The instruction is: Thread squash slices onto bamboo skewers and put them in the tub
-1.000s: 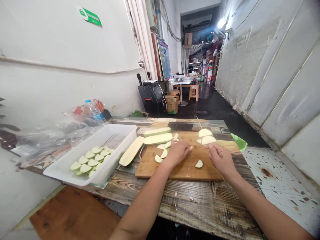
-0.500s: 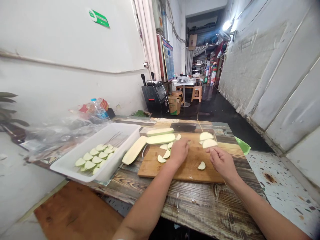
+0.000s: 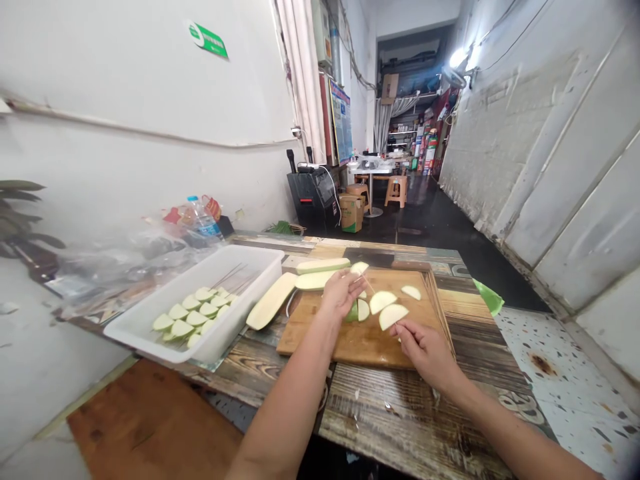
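My right hand (image 3: 424,348) pinches the lower end of a thin wooden skewer (image 3: 369,283). Two half-round, pale green-skinned slices, zucchini by their look, are threaded on it: the nearer slice (image 3: 393,317) by my fingers and another slice (image 3: 383,302) further up. At the skewer's far end, my left hand (image 3: 342,293) has its fingers closed round a loose half-round slice (image 3: 359,267), at or close to the tip; whether it is pierced I cannot tell. Below both hands lies a wooden cutting board (image 3: 310,337), with cut slices (image 3: 363,309) beside my left hand and a single slice (image 3: 411,292) at the right.
Left of the board stands a white plastic tub (image 3: 270,267) with skewered slices (image 3: 193,313) inside. Long halved zucchini (image 3: 271,301) lie between tub and board. Bare skewers (image 3: 440,307) run along the board's right edge. Plastic bags (image 3: 125,260) and a water bottle (image 3: 204,217) sit behind the tub.
My left hand has picked up a slice and risen to the skewer's tip. My right hand has brought the loaded skewer left and down, tilting it toward the left hand.
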`<state>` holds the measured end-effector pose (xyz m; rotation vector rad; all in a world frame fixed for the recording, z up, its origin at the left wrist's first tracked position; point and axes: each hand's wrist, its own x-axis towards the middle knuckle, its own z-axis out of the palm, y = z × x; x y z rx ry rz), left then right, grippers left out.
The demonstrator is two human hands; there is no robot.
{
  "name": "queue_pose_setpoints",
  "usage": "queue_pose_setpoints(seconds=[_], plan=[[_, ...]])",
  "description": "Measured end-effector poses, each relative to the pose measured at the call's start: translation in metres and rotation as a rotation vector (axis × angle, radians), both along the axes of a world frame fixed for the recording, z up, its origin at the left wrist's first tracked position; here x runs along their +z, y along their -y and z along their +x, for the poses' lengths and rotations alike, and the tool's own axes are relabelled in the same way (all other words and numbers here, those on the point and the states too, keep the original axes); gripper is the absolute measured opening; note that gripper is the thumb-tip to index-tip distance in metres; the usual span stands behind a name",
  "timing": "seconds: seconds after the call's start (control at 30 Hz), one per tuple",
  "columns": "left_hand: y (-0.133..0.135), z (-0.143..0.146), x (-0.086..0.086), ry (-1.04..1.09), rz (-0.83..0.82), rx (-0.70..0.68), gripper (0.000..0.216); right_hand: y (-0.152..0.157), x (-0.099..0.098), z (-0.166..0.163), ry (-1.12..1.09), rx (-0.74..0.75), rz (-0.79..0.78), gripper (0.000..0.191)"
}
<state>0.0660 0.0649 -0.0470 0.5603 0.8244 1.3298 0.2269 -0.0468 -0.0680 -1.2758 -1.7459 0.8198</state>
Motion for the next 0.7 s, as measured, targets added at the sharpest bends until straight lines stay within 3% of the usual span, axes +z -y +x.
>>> queue_pose_setpoints(seconds=[0.13,0.43,0.7], plan=[[-0.0059,-0.0097,-0.0037,0.025,-0.003,-0.060,0.040,0.0040,-0.0005,-0.0059,0.034,0.009,0.016,0.027],[-0.0083,-0.0093,-0.0048,0.068,-0.035,-0.003,0.016,0.0062,-0.0031,-0.0065,0.014,-0.002,0.008,0.029],[-0.0085,-0.0105,-0.0025,0.100,-0.067,0.014,0.012,0.0072,0.0014,-0.0068,-0.004,-0.025,-0.004,0.029]])
